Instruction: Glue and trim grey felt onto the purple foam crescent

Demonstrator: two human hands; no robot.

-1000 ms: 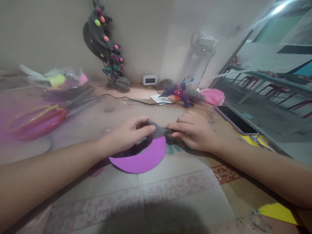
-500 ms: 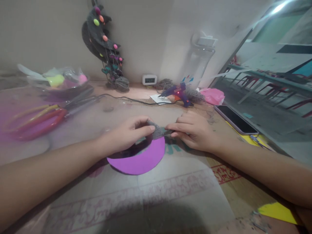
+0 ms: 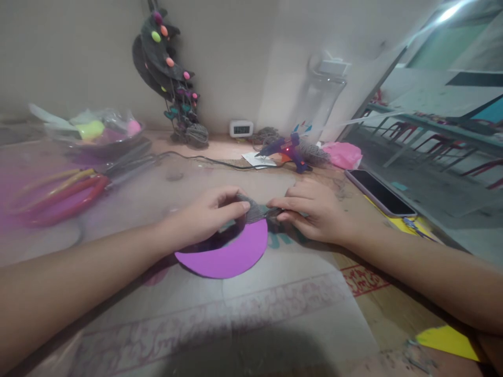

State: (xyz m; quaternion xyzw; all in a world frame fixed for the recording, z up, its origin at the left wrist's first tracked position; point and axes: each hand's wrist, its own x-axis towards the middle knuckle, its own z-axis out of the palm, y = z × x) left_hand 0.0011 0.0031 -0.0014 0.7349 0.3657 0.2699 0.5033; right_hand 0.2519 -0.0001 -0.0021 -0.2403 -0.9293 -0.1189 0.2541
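Note:
A purple crescent cutout (image 3: 231, 257) lies low over the table, its upper end wrapped in grey yarn (image 3: 255, 211). My left hand (image 3: 210, 214) is closed on that wrapped end, thumb on top and fingers behind it. To the right, my right hand (image 3: 312, 209) pinches a dark grey strand or small bundle, which looks like yarn, between thumb and forefinger, close beside the crescent's edge. What lies under the right fingers is partly hidden.
Behind my hands, a purple glue gun (image 3: 288, 152) with a lit red light stands by a small digital clock (image 3: 241, 128). Scissors (image 3: 78, 191) lie at left, a phone (image 3: 379, 192) at right. A decorated grey crescent (image 3: 157, 57) hangs against the wall.
The purple crescent has tilted slightly, its lower part shifting a little up and to the right. Both hands stay nearly in place.

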